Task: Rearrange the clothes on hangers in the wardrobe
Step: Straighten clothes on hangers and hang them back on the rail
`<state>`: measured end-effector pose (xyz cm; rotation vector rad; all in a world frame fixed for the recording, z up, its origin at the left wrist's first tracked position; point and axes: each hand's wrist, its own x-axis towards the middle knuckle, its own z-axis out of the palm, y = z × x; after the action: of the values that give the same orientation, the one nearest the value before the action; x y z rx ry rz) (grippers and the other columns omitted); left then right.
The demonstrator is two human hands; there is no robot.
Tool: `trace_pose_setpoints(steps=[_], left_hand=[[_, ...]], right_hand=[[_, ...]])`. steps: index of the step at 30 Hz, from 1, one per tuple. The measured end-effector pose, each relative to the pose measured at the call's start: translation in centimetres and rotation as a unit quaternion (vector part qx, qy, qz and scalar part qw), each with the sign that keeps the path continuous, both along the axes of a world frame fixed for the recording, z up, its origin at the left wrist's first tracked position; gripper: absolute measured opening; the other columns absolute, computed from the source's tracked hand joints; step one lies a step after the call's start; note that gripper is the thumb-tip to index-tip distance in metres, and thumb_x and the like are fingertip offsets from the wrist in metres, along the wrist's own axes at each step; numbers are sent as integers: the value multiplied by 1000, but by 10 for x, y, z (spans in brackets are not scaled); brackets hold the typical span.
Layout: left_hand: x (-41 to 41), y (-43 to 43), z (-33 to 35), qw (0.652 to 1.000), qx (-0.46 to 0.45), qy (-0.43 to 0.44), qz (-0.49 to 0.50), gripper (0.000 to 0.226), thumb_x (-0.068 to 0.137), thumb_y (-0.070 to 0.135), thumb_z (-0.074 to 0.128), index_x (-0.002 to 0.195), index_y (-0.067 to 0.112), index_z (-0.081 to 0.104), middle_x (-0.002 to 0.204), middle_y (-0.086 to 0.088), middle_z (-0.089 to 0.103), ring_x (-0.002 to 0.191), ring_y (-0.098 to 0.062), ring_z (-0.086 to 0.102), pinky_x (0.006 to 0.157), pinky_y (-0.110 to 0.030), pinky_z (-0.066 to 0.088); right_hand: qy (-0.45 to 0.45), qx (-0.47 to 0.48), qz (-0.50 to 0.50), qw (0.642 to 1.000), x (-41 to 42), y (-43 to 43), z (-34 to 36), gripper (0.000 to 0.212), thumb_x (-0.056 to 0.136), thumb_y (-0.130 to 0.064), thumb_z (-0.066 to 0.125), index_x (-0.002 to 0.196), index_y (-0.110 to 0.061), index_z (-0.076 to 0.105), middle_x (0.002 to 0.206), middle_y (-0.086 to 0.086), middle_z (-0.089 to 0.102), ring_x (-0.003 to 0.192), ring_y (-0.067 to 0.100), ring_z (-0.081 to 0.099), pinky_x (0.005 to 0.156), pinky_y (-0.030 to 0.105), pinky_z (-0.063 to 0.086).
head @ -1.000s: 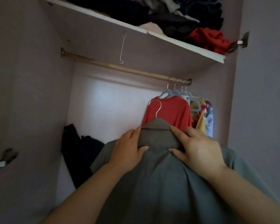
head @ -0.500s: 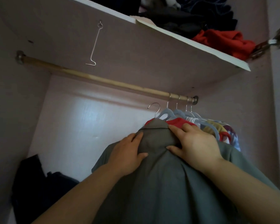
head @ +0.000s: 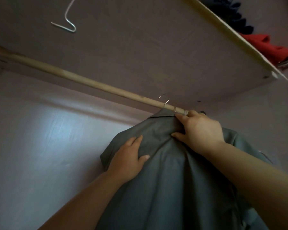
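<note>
Both hands hold the grey shirt; right hand pinches fabric below collar, left hand clasps shoulder; hanger hook just above right hand, at wooden rail; seating unclear; lower only once hook catches.

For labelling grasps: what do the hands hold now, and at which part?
The grey shirt: the left hand grips its shoulder, the right hand grips the fabric just below the collar.
</note>
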<state>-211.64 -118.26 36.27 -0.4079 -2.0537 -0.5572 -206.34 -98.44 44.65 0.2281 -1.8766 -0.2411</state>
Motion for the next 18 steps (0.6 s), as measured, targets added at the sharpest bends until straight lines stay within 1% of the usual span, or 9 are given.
trace_pose_setpoints(steps=[2, 5, 8, 10, 12, 15, 17, 18], left_hand=[[-12, -2, 0, 1000, 1, 5, -6, 71, 90, 41, 53, 148, 22, 18, 153, -3, 22, 139, -17, 23, 110, -26, 20], [-27, -6, -8, 1000, 2, 6, -9, 71, 90, 42, 53, 148, 22, 18, 153, -2, 22, 139, -15, 22, 110, -25, 19], [-37, -11, -23, 1000, 4, -8, -10, 70, 90, 44, 52, 148, 23, 17, 154, 0, 20, 139, -14, 21, 110, -24, 18], [-41, -15, -33, 1000, 6, -16, -5, 71, 89, 44, 52, 148, 23, 18, 153, -1, 22, 139, -14, 22, 110, -23, 17], [-41, -17, -41, 1000, 11, -24, 1, 71, 89, 44, 53, 147, 22, 19, 153, -2, 23, 139, -16, 23, 110, -23, 17], [-34, -19, -52, 999, 9, -35, 7, 72, 89, 43, 54, 147, 19, 20, 152, -5, 25, 138, -18, 23, 110, -26, 18], [-26, -17, -60, 999, 3, -42, 9, 72, 89, 43, 54, 147, 18, 21, 151, -5, 26, 138, -19, 24, 111, -28, 20], [-21, -16, -65, 999, -2, -45, 13, 72, 89, 43, 54, 147, 18, 21, 151, -5, 26, 137, -20, 25, 110, -29, 21]], right_hand=[[-7, -2, -13, 1000, -9, -9, 5, 56, 80, -59, 56, 128, -32, 46, 120, 0, 51, 108, 24, 51, 67, 31, 44], [-23, 15, -29, 999, -22, -22, -2, 55, 82, -57, 55, 128, -30, 45, 117, 0, 51, 108, 23, 51, 63, 29, 36], [-18, 26, -23, 999, -35, -27, -23, 59, 85, -54, 52, 135, -28, 36, 115, 0, 51, 108, 22, 50, 65, 29, 40], [-9, 18, -8, 1000, -38, -26, -33, 63, 86, -54, 49, 140, -27, 29, 118, 1, 50, 109, 22, 49, 73, 29, 42], [-8, 29, -7, 1000, -38, -24, -42, 67, 87, -55, 47, 144, -27, 24, 126, 2, 47, 116, 24, 45, 87, 34, 39], [-18, 42, -5, 999, -34, -24, -63, 67, 88, -56, 44, 145, -29, 22, 142, 5, 35, 129, 26, 32, 105, 41, 25], [-29, 51, 8, 998, -28, -25, -84, 62, 88, -55, 45, 143, -32, 27, 149, 8, 25, 136, 28, 21, 112, 44, 13], [-36, 58, 16, 998, -24, -26, -95, 59, 88, -53, 46, 142, -32, 31, 150, 8, 25, 138, 28, 18, 113, 45, 9]])
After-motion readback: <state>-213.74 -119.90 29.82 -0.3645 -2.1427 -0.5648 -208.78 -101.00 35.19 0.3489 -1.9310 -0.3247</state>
